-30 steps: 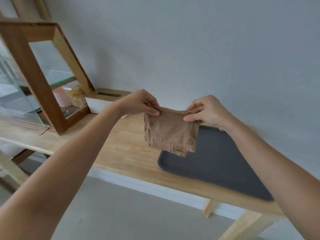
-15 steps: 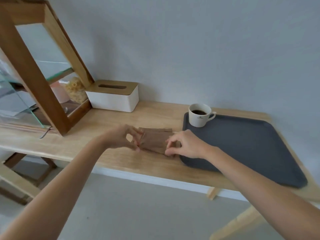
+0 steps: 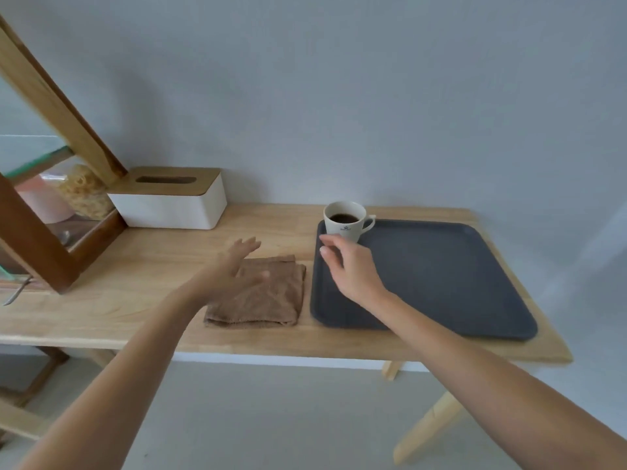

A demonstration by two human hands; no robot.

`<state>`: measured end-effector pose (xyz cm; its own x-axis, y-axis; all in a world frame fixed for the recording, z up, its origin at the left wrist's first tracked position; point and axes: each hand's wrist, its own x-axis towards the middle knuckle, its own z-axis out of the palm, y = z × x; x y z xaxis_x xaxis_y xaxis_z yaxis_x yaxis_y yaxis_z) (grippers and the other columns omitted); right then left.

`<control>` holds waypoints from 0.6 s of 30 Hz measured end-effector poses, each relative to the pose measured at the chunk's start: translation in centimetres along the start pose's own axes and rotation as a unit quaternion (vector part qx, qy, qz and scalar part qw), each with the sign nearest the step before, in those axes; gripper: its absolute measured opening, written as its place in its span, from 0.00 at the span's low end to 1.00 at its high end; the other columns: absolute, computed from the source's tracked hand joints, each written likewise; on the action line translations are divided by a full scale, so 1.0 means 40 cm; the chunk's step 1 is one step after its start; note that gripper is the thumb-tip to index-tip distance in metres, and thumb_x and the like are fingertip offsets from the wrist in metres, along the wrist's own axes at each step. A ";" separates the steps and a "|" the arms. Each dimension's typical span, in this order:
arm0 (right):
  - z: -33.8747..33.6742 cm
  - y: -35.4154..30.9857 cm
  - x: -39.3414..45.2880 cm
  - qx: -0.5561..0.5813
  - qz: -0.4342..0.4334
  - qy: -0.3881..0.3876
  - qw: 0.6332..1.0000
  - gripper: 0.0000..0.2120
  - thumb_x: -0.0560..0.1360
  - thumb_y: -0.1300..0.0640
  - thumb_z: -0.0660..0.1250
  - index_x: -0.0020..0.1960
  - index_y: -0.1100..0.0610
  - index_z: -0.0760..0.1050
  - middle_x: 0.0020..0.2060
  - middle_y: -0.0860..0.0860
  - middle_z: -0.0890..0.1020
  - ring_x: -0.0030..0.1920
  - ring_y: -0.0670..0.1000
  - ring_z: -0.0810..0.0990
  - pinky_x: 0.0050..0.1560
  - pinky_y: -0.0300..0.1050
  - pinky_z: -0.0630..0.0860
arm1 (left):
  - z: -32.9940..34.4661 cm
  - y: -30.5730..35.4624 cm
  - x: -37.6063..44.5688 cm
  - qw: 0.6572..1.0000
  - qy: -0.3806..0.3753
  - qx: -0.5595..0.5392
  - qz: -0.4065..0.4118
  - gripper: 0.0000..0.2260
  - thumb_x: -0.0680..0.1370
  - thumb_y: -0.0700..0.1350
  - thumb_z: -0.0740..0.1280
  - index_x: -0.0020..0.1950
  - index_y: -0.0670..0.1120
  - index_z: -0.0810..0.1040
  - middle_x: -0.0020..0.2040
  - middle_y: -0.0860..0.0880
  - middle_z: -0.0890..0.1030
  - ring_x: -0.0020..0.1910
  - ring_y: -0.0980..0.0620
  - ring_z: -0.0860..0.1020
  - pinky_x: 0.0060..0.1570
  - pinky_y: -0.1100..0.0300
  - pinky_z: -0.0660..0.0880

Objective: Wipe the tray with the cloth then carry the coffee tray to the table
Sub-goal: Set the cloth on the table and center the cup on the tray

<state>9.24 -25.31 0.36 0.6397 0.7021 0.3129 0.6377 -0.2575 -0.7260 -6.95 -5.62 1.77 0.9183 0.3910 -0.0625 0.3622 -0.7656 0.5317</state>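
Observation:
A folded brown cloth [image 3: 271, 300] lies flat on the wooden counter [image 3: 142, 286], just left of a dark grey tray [image 3: 441, 276]. A white cup of black coffee [image 3: 346, 220] stands in the tray's far left corner. My left hand [image 3: 234, 266] hovers over the cloth's far left part, fingers spread, holding nothing. My right hand [image 3: 349, 266] is over the tray's left side, just in front of the cup, fingers loosely curled and apart, holding nothing.
A white tissue box with a wooden lid [image 3: 173, 198] stands against the wall at the back left. A wood-and-glass display case [image 3: 51, 212] with jars inside fills the left end. The counter's front edge runs below my forearms; a grey floor lies beneath.
The cloth, held up folded in both hands a second ago, went down onto the counter beside the tray. Both hands have let go of it; the right one moved over the tray toward the cup.

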 end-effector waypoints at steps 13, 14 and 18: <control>-0.104 0.235 0.194 0.193 0.255 0.005 0.947 0.16 0.81 0.56 0.52 0.64 0.48 0.73 0.59 0.55 0.78 0.55 0.55 0.81 0.59 0.55 0.78 | 0.206 0.246 0.330 0.909 0.080 -0.395 -0.109 0.18 0.79 0.36 0.56 0.69 0.42 0.70 0.57 0.46 0.78 0.49 0.52 0.75 0.51 0.56 0.74; -0.107 0.229 0.190 0.211 0.258 0.016 0.943 0.15 0.81 0.56 0.53 0.62 0.49 0.74 0.58 0.55 0.79 0.53 0.55 0.82 0.58 0.53 0.79 | 0.217 0.241 0.338 0.910 0.092 -0.390 -0.107 0.17 0.79 0.37 0.58 0.67 0.44 0.72 0.55 0.47 0.79 0.47 0.52 0.76 0.51 0.54 0.75; -0.118 0.233 0.171 0.251 0.262 0.029 0.931 0.11 0.81 0.57 0.57 0.57 0.52 0.77 0.54 0.57 0.81 0.52 0.56 0.83 0.54 0.49 0.81 | 0.249 0.194 0.370 0.909 0.124 -0.380 -0.116 0.16 0.73 0.45 0.64 0.62 0.51 0.76 0.57 0.46 0.82 0.53 0.49 0.80 0.58 0.46 0.77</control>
<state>21.58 -26.03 -1.37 0.8382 0.5264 -0.1428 -0.0405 -0.2010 -0.9788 11.03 -10.85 -3.44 0.7328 0.6722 -0.1053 0.2405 -0.1111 0.9643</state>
